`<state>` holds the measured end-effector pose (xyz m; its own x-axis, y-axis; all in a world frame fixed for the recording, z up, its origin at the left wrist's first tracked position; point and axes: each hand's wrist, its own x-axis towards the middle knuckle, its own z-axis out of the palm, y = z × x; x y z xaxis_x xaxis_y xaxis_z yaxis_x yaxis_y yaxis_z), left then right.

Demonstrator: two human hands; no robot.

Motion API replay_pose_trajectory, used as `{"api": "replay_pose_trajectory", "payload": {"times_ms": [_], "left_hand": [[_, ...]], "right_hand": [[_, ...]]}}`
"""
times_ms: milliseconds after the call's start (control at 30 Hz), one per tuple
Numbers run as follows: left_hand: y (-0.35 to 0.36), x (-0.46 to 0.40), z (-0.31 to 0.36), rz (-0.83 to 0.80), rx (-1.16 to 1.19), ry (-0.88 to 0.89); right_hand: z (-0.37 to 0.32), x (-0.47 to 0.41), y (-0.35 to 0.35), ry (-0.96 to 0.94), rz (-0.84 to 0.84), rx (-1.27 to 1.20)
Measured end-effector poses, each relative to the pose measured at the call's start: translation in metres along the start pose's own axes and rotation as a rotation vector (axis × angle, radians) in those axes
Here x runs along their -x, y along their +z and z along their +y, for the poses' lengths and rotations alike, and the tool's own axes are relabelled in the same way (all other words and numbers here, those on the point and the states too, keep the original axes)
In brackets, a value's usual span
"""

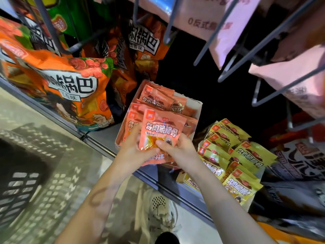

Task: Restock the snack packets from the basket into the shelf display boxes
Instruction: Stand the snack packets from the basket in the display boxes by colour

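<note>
Item: salmon-pink foil snack packets (159, 131), a small stack clasped in your left hand (135, 150) and right hand (177, 150), both grips closed on it, at the front of the white cardboard display box (197, 106). Box looks nearly full. Dark slatted plastic basket (19, 182) on floor; remaining contents cannot be told.

A shop: stocked shelf (98, 138), hanging snack bags (66, 85), display boxes (197, 110).

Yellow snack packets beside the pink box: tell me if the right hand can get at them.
Probably yes. The yellow packets lie uncovered just beside the right hand, but it first has to let go of the pink packets.
</note>
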<state>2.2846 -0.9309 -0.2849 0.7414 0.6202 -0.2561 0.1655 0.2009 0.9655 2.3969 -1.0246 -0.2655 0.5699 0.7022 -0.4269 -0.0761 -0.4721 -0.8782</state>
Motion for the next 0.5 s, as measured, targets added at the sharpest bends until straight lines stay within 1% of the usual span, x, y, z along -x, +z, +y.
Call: {"api": "replay_pose_trajectory", "payload": {"times_ms": [67,100,133,167,233,300,333,400,500], "left_hand": [[0.000,0.000,0.001,-0.013,0.018,-0.024],[-0.001,-0.001,0.001,0.009,-0.005,-0.029],[-0.003,-0.001,-0.001,0.061,-0.095,-0.007],[-0.006,-0.002,-0.005,0.133,-0.242,0.031],[-0.015,-0.003,-0.014,0.265,-0.563,0.128],[-0.022,-0.004,-0.026,0.308,-0.831,0.188],[-0.024,-0.002,-0.033,0.326,-0.945,0.187],[-0.026,0.001,-0.042,0.342,-1.098,0.134],[-0.024,0.004,-0.048,0.321,-1.177,0.051]], "right_hand": [[0.001,0.000,-0.003,0.039,0.096,0.014],[0.005,-0.002,-0.006,0.062,0.165,0.004],[0.007,-0.004,-0.008,0.090,0.228,0.004],[0.009,-0.005,-0.010,0.127,0.282,0.029],[0.014,-0.004,-0.015,0.214,0.317,0.017],[0.019,-0.004,-0.020,0.234,0.359,-0.055],[0.021,-0.004,-0.021,0.230,0.369,-0.057],[0.026,-0.004,-0.021,0.243,0.378,-0.008],[0.030,-0.007,-0.016,0.290,0.380,0.056]]}}
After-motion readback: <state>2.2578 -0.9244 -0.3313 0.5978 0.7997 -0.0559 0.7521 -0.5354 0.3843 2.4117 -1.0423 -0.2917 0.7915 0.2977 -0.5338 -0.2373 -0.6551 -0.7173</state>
